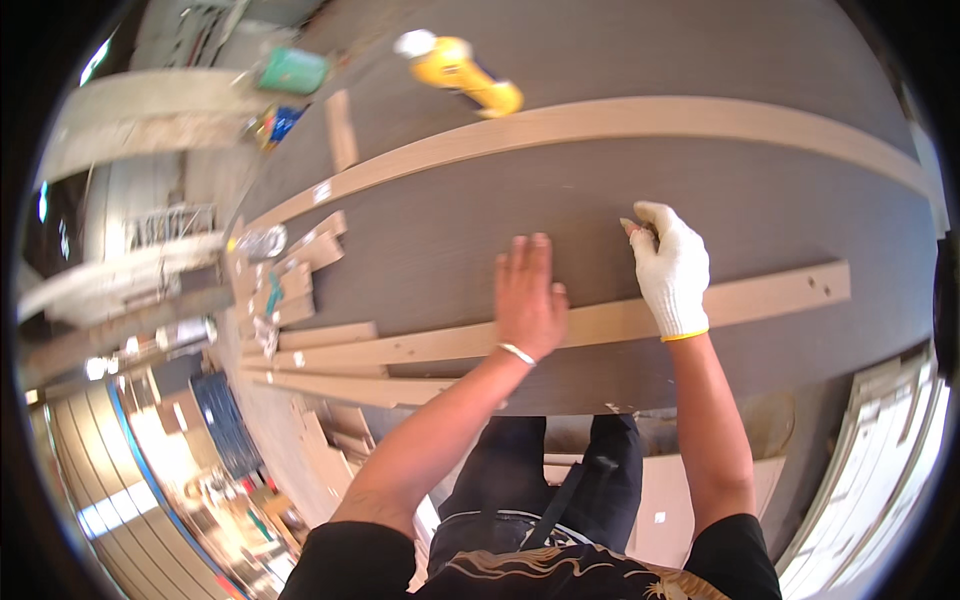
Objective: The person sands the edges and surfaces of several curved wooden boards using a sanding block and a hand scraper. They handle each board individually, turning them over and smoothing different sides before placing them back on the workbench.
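My left hand [529, 300], bare with a pale band at the wrist, lies flat with fingers stretched out. Its palm is over a long light wooden strip [450, 343], while the fingertips reach past the strip's far edge onto the dark tabletop [440, 240]. My right hand [672, 265] wears a white knitted glove with a yellow cuff edge. It is above the same strip, its fingers curled toward the thumb; anything small between them cannot be made out. Close to its right end, the strip has a few dark marks or holes.
Beyond my hands, another long wooden strip [600, 120] crosses the table. Past it lies a yellow tool with a white end [460, 75]. Short wood offcuts [300, 275] and a clear bottle [262, 241] are at the left. A green container [292, 70] is at the far left.
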Demonstrator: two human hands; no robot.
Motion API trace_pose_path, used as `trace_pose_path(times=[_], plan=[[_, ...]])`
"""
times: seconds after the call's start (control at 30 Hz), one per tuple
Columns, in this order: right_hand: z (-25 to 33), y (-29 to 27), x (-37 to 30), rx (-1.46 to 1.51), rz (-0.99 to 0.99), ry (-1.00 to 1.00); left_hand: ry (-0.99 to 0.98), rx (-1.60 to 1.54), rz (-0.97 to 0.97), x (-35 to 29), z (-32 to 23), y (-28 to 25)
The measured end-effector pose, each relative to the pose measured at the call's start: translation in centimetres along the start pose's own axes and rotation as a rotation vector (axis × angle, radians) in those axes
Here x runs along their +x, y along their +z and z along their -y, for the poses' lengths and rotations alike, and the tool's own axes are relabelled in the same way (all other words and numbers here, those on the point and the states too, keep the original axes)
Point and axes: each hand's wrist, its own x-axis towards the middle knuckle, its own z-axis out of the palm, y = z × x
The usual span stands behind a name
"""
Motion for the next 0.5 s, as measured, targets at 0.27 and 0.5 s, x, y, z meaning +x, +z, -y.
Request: trace_pose_path(times=[0.27,0.5], plan=[[5.2,12.7,1.1,-0.376,0.025,-0.202,-0.509,-0.969,-0.378,0.0,1.9,-0.8],[9.5,21.4,0.3,-0.430,0.066,-0.185,-0.738,-0.450,-0.614,-9.5,30.1,-10.6]])
